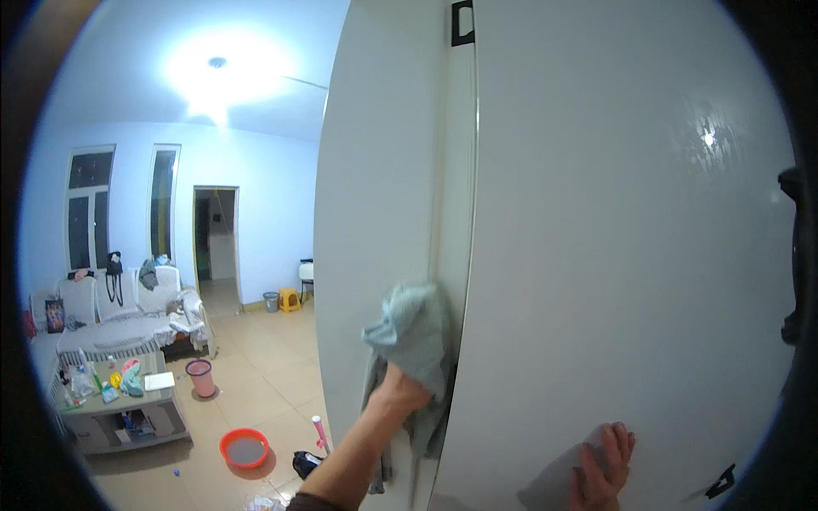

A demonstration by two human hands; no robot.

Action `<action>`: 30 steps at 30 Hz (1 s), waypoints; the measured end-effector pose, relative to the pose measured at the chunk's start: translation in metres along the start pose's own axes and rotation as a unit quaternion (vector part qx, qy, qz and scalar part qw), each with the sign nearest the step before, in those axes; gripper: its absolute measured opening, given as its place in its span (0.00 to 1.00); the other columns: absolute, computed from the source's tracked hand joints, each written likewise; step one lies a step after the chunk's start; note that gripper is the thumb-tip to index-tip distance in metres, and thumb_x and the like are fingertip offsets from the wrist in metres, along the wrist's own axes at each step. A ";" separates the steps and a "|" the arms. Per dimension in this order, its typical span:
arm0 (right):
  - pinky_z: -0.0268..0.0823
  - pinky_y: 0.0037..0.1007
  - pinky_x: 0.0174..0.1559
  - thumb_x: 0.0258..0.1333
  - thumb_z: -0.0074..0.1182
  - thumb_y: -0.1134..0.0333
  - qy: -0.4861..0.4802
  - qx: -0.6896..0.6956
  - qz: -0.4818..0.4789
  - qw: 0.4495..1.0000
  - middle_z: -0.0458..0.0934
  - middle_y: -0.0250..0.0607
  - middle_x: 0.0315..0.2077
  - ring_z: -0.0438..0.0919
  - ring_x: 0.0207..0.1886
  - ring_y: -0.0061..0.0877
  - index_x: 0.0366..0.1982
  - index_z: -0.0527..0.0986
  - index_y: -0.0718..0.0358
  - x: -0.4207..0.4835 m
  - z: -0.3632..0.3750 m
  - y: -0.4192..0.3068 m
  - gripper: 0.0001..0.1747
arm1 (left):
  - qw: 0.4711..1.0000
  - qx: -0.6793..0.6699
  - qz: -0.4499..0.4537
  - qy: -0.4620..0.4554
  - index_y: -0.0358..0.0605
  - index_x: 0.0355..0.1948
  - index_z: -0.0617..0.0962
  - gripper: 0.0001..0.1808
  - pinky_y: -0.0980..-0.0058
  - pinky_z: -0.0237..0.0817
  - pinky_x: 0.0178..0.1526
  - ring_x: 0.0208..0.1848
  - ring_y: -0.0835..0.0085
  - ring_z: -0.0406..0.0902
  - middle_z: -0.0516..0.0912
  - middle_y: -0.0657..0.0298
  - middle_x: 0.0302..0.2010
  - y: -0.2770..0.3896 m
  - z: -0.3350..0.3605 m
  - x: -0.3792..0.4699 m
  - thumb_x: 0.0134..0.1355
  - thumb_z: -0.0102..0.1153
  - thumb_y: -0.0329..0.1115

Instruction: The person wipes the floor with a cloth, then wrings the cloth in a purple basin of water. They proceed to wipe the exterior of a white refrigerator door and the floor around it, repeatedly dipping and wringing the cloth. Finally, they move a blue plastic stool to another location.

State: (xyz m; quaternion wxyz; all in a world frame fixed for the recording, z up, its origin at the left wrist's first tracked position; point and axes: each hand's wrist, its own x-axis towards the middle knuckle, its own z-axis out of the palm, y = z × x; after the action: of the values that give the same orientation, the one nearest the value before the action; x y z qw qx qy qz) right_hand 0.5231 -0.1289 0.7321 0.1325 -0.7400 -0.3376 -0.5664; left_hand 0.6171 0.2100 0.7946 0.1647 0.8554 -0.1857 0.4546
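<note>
A grey-green cloth (418, 338) covers most of my left hand (404, 391), which presses it against a white panel (377, 191). Its fingers are hidden under the bunched fabric, and a long end of the cloth hangs below the wrist. Low on the smooth white door (594, 255), my right hand (604, 469) lies against the surface with its fingers spread slightly upward and holds nothing. Between the panel and the door runs a narrow upright edge. A black fitting (463, 23) is set at the top of that edge.
A black handle (794, 255) juts out at the far right. On the tiled floor (281, 370) stand a red basin of cloudy water (245, 448) and a pink bin (201, 378). A cluttered coffee table (124, 418) and a white sofa (115, 335) are further left.
</note>
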 end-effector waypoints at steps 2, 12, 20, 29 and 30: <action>0.46 0.53 0.64 0.54 0.49 0.69 -0.004 -0.020 -0.011 1.000 0.66 0.60 0.57 0.63 0.61 0.54 0.47 0.75 0.67 -0.002 0.001 -0.003 0.18 | 0.982 0.097 0.110 0.117 0.38 0.59 0.66 0.26 0.59 0.50 0.65 0.62 0.56 0.62 0.67 0.49 0.58 0.011 0.010 -0.045 0.59 0.51 0.32; 0.43 0.51 0.65 0.52 0.49 0.71 0.010 -0.011 0.000 1.000 0.64 0.61 0.58 0.61 0.62 0.55 0.48 0.75 0.68 -0.003 0.007 -0.007 0.20 | 0.931 -0.314 -0.054 0.180 0.39 0.60 0.65 0.25 0.67 0.63 0.57 0.57 0.61 0.68 0.69 0.53 0.57 0.056 0.019 -0.040 0.63 0.49 0.36; 0.46 0.51 0.65 0.50 0.52 0.71 0.012 0.018 -0.006 1.000 0.67 0.57 0.56 0.63 0.61 0.53 0.43 0.77 0.63 -0.015 0.007 0.013 0.16 | 0.931 -0.220 -0.067 0.285 0.39 0.53 0.72 0.21 0.63 0.64 0.55 0.55 0.57 0.71 0.73 0.50 0.55 0.038 -0.092 0.151 0.58 0.51 0.33; 0.49 0.49 0.64 0.48 0.55 0.67 -0.013 0.013 -0.008 1.000 0.71 0.51 0.54 0.67 0.58 0.49 0.43 0.78 0.58 -0.016 0.002 0.030 0.16 | 0.909 0.294 0.108 0.276 0.38 0.41 0.79 0.15 0.59 0.67 0.49 0.47 0.49 0.75 0.78 0.43 0.44 0.020 -0.189 0.351 0.54 0.50 0.31; 0.49 0.48 0.64 0.48 0.55 0.67 0.002 0.008 -0.016 1.000 0.71 0.51 0.54 0.67 0.58 0.49 0.43 0.78 0.57 -0.014 0.003 0.031 0.16 | 0.901 0.344 0.078 0.251 0.39 0.39 0.80 0.14 0.59 0.67 0.49 0.47 0.49 0.75 0.79 0.44 0.44 0.022 -0.199 0.370 0.54 0.50 0.32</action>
State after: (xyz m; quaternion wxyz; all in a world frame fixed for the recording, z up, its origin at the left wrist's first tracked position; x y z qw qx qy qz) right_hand 0.5435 -0.1552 0.7243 0.1303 -0.7327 -0.3535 -0.5668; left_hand 0.6560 0.2185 1.2137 -0.1351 0.6991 -0.0366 0.7011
